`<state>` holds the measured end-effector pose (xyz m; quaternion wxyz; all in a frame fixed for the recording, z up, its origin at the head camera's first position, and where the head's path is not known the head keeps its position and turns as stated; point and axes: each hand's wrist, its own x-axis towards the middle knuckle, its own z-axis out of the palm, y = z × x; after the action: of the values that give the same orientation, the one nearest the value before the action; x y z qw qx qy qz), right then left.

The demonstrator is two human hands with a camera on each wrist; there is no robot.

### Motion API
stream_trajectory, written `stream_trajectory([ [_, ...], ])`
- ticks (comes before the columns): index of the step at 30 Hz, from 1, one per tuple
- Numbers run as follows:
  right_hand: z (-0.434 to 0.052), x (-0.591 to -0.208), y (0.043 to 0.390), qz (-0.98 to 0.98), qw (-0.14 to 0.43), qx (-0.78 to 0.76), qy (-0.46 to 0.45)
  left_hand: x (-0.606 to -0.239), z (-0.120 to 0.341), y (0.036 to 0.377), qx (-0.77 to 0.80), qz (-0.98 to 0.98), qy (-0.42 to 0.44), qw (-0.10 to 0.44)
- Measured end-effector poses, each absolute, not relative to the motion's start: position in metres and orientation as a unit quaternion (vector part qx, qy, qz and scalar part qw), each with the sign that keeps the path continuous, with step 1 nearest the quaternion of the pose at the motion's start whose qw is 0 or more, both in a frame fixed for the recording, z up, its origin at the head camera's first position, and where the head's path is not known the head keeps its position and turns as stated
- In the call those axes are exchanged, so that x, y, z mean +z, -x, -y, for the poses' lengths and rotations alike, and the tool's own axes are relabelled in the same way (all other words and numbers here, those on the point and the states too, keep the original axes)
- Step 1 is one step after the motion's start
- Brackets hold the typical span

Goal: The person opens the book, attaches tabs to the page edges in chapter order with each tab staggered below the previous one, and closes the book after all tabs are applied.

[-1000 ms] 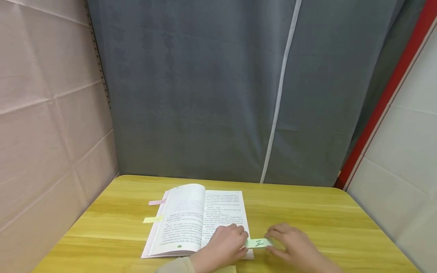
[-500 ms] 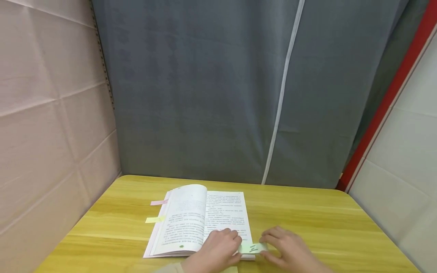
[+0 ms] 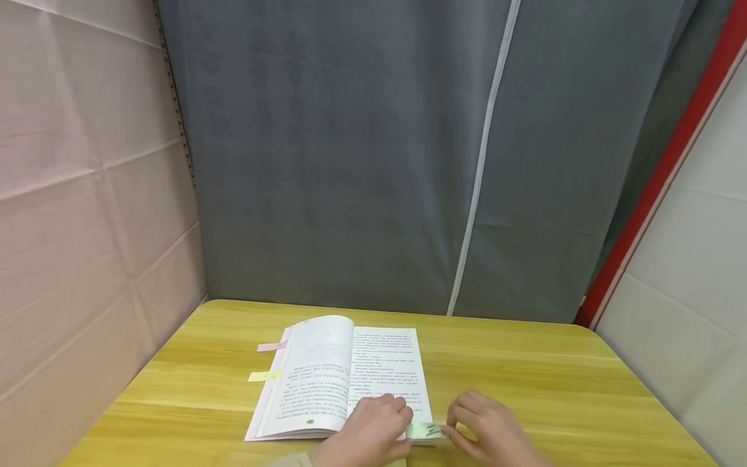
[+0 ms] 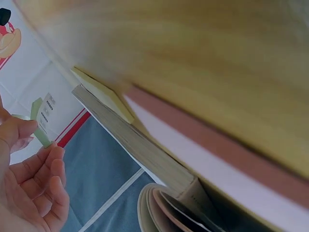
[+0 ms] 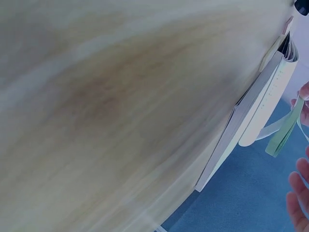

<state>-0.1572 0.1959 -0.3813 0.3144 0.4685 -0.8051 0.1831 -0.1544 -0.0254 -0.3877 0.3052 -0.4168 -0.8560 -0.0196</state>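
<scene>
An open book lies on the wooden table, with its lower right page corner under my hands. A pale green sticky note with dark marks sits at that corner. My left hand rests on the right page and pinches the note's left end. My right hand is just right of the book and pinches the note's right end. The left wrist view shows the green sticky note between my fingertips, beside the book. Seen from the right wrist, the note hangs by the book's edge.
A pink tab and a yellow tab stick out of the book's left side. A yellow sticky pad lies by the book's near edge. A grey curtain hangs behind the table, with panel walls on both sides.
Both hands and the green note have slid left and slightly nearer, from beside the book onto its lower right page corner. The book has stayed put.
</scene>
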Motion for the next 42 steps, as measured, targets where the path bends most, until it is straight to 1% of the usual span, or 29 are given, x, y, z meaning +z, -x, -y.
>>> stream_trajectory([
  [11,-0.191,-0.377,0.153,0.71,0.396,0.151,-0.563,-0.389,0.023,0.157,-0.057,0.869,0.41,0.271],
  [19,-0.19,-0.373,0.141,0.716,0.404,0.135,-0.553,-0.39,0.02,0.157,-0.051,0.865,0.411,0.283],
  [28,-0.19,-0.37,0.137,0.716,0.413,0.13,-0.548,-0.39,0.018,0.157,-0.043,0.866,0.413,0.28],
  [31,-0.19,-0.368,0.135,0.709,0.425,0.133,-0.547,-0.389,0.017,0.157,-0.038,0.868,0.413,0.275],
  [37,-0.197,-0.361,0.141,0.666,0.461,0.17,-0.561,-0.389,0.016,0.155,-0.022,0.879,0.405,0.249],
  [42,-0.211,-0.358,0.147,0.689,0.471,0.188,-0.518,-0.389,0.01,0.153,-0.008,0.892,0.401,0.207],
])
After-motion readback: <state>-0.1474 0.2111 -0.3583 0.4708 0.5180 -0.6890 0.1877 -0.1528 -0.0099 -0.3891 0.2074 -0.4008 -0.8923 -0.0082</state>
